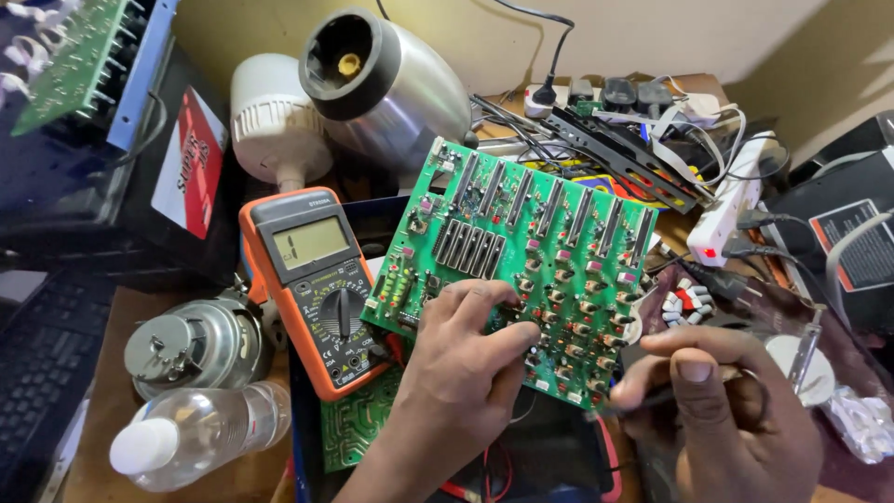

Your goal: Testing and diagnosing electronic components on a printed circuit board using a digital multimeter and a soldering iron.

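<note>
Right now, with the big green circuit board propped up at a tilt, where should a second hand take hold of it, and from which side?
Take the big green circuit board by its bare upper right edge, coming from the right. Its face is crowded with parts, the left hand already steadies the lower edge, and the orange multimeter crowds the left side. A light pinch grip on the edge is probably safest.

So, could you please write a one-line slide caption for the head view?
Left hand steadies a green circuit board while right hand holds a thin probe, beside an orange multimeter.
</note>
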